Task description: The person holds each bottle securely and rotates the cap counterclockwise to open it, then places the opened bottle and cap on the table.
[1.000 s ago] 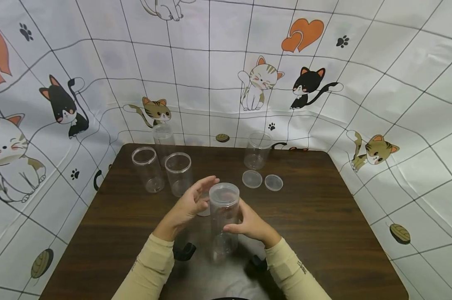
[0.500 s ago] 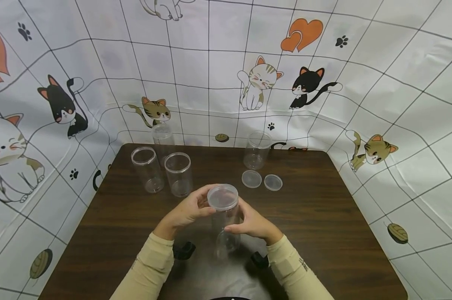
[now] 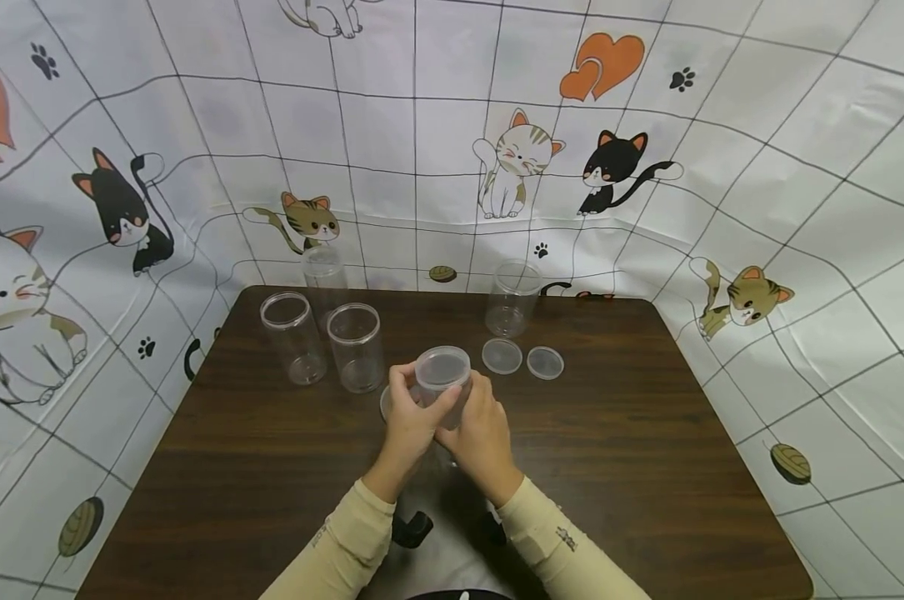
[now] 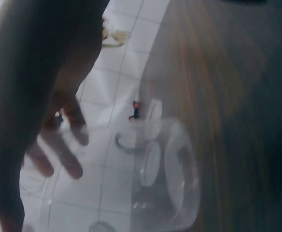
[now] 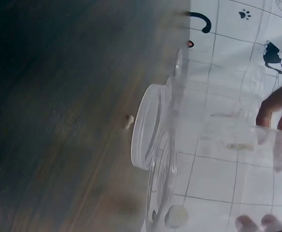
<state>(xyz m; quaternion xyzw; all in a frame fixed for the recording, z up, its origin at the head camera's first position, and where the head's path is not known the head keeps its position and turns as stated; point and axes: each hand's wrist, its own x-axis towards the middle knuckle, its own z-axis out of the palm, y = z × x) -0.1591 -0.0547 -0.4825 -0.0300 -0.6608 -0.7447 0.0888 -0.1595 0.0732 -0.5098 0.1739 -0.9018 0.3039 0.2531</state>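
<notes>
Between my two hands stands a clear plastic jar with a frosted lid on its mouth. In the head view, my left hand grips the jar's upper part from the left, thumb just under the lid. From the other side my right hand curls round the jar, its fingers near the rim. The forearms and hands cover most of the jar's lower part in that view. Through the jar's clear wall in the left wrist view, the rounded base shows close to the tabletop.
Two open clear jars stand at the left, with another jar behind them. One more jar stands at the back right. Two loose lids lie before it. Another lid lies partly behind my left hand.
My left hand, open beside the jar a second ago, has come in and grips its top. Both hands and the jar have shifted away from my body, and my hands are closer together.
</notes>
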